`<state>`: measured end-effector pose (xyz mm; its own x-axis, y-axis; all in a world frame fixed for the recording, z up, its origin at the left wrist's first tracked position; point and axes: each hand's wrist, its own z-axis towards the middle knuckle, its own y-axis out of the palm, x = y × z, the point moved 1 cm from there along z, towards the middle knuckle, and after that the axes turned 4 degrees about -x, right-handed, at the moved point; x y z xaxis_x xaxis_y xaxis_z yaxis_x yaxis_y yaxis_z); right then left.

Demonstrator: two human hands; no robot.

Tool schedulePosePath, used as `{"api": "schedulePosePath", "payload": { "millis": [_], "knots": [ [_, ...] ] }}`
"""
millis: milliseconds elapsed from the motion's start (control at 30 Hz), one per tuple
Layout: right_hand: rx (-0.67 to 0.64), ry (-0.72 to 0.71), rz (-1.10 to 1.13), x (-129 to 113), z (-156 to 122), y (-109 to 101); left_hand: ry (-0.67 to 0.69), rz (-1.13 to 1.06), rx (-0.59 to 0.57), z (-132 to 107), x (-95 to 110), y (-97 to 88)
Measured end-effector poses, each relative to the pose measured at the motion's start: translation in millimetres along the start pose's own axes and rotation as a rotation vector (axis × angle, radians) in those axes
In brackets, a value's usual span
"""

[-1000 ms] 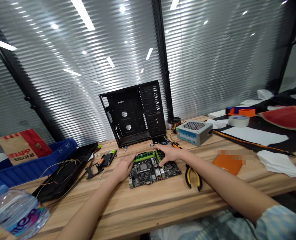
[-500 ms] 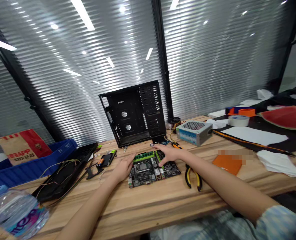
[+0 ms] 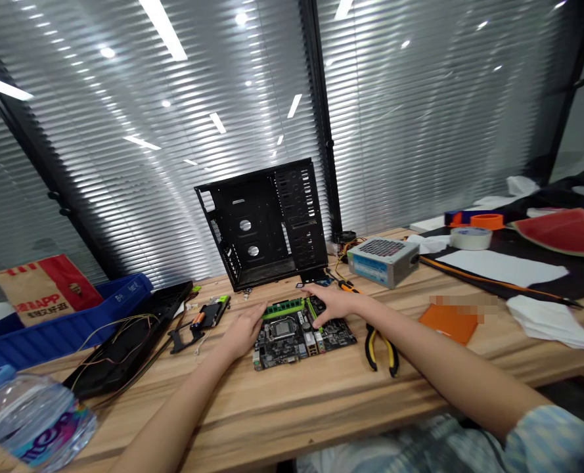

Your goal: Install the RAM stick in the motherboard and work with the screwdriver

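A motherboard (image 3: 299,335) lies flat on the wooden table, with a processor socket (image 3: 282,328) and a green memory module (image 3: 284,306) along its far side. My left hand (image 3: 245,332) rests at the board's left edge, its visible fingers stretched forward; the thumb is hidden. Over the right half of the board is my right hand (image 3: 338,304), thumb and fingers spread apart and nothing visible between them. The thumb tip comes down by the slots, but whether it touches them I cannot tell. Close to my right forearm lie pliers (image 3: 381,351) with yellow-black handles.
Behind the board stands an open black computer case (image 3: 265,226), with a power supply (image 3: 384,261) to its right. A water bottle (image 3: 35,420), blue bin (image 3: 119,295) and black panel (image 3: 134,345) occupy the left. Rightward are an orange sheet (image 3: 450,322), tape roll (image 3: 470,238) and watermelon slice (image 3: 562,231).
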<state>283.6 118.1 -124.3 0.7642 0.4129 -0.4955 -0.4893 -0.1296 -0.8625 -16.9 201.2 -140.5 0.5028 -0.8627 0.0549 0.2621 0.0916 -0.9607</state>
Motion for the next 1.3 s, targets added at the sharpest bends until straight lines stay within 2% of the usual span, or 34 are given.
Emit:
{"api": "schedulePosePath", "payload": {
  "millis": [500, 733, 1300],
  "knots": [
    [-0.054, 0.007, 0.045, 11.2, 4.6, 4.3, -0.016, 0.011, -0.021, -0.3, -0.8, -0.7],
    [0.008, -0.044, 0.072, 16.2, 7.1, 6.7, -0.039, 0.027, -0.043, -0.1, 2.3, -2.1],
    [0.025, 0.006, 0.053, 5.2, 3.9, 0.7, -0.012, 0.022, -0.030, -1.5, 4.7, -3.1]
  ]
}}
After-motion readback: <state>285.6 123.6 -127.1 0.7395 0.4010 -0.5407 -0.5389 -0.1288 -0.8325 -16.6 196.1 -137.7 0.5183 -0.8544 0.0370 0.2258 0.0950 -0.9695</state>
